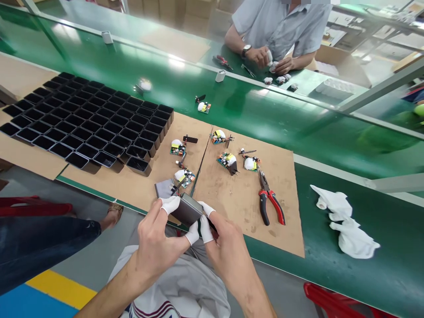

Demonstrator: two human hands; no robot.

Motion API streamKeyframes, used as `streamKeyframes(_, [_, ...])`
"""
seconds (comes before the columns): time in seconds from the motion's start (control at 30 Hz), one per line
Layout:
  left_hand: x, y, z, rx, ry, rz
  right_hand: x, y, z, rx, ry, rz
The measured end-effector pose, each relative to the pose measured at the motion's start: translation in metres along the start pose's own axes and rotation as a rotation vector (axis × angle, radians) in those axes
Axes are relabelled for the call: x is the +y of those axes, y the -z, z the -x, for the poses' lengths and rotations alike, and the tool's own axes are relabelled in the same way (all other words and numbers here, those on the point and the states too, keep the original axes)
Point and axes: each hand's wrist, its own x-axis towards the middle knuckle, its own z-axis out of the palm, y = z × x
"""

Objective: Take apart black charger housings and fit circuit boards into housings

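Note:
My left hand (157, 240) and my right hand (225, 238), both with white finger cots, grip a dark grey box-shaped housing (188, 211) between them at the table's front edge. Their fingers close around it from both sides. A second grey piece (163, 189) shows just behind my left fingertips, partly hidden; I cannot tell whether it joins the housing. Just beyond the housing lies a small circuit board (185, 177) with a white blob and wires. Another circuit board (178, 148) lies farther back on the cardboard (238, 207).
Red-and-black pliers (265, 196) lie on the cardboard at right, near several more boards (227, 161). Rows of open black housings (89, 119) fill the left side. Crumpled white cloth pieces (354, 229) lie at right. Across the bench a co-worker (274, 31) handles small white parts.

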Motion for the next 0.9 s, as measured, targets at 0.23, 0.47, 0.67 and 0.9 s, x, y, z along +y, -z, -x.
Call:
streamKeyframes(0.23, [0.002, -0.001, -0.005, -0.018, 0.007, 0.009, -0.004, 0.009, 0.001, -0.049, -0.041, 0.005])
streamKeyframes(0.47, [0.002, 0.008, -0.021, -0.263, 0.685, 0.653, 0.003, 0.044, 0.027, 0.000, -0.052, -0.039])
streamKeyframes(0.67, [0.004, 0.009, -0.021, -0.270, 0.892, 0.945, 0.010, 0.047, 0.043, 0.161, 0.037, -0.101])
streamKeyframes(0.9, [0.007, 0.010, -0.018, -0.284, 0.887, 0.970, -0.017, 0.054, 0.046, 0.286, 0.124, -0.047])
